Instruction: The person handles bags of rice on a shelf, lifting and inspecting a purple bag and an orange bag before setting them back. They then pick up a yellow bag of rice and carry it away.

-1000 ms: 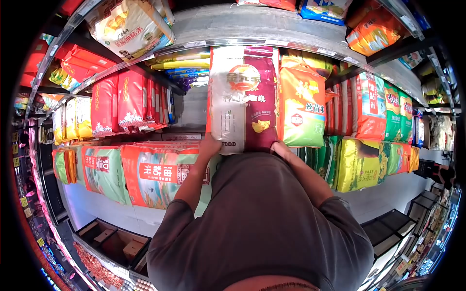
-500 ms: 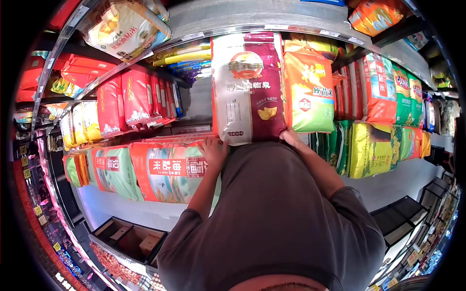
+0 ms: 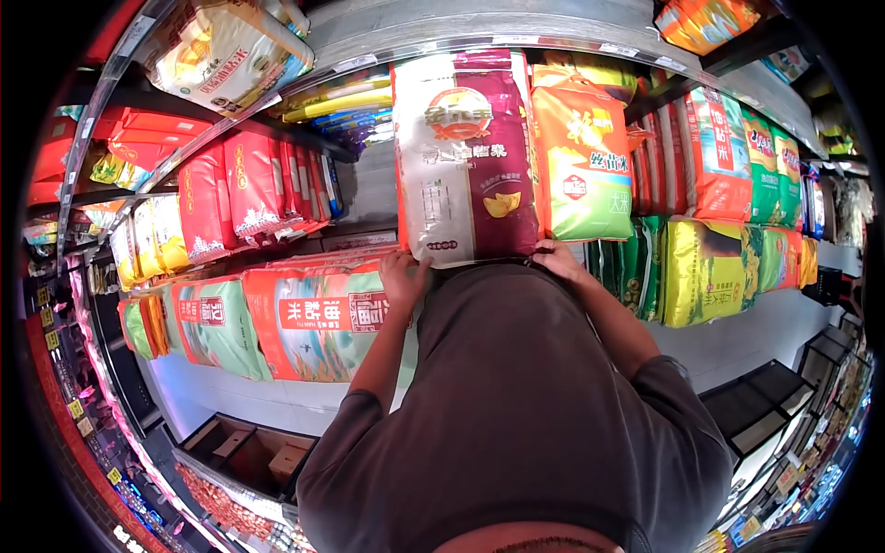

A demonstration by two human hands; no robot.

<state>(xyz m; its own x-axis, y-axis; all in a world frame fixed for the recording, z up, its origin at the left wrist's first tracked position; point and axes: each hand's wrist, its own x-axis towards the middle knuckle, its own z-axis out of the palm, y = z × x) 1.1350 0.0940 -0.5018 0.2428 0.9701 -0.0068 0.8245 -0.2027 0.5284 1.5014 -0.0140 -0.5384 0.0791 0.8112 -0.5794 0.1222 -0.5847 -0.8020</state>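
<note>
A large white and maroon rice bag (image 3: 466,157) stands upright on the shelf in front of my body, its printed face towards me. At its lower left corner, my left hand (image 3: 402,280) has its fingers bent, with the thumb against the bag's bottom edge. My right hand (image 3: 560,263) is closed at the lower right corner, fingers curled by the bottom edge; some fingertips are hidden. An orange and green rice bag (image 3: 583,161) stands right beside it. Below my left hand lies a red and pale green rice bag (image 3: 318,318).
Red rice bags (image 3: 253,184) stand on the left, and several green and red bags (image 3: 724,157) on the right. A yellow bag (image 3: 705,267) lies lower right. Overhead runs a grey shelf (image 3: 498,23). Dark open crates (image 3: 253,452) sit near the floor at lower left.
The view has shifted slightly, so the shelves appear higher. My left fingers have drawn in closer to the bag's corner, and more of my right hand's curled fingers shows.
</note>
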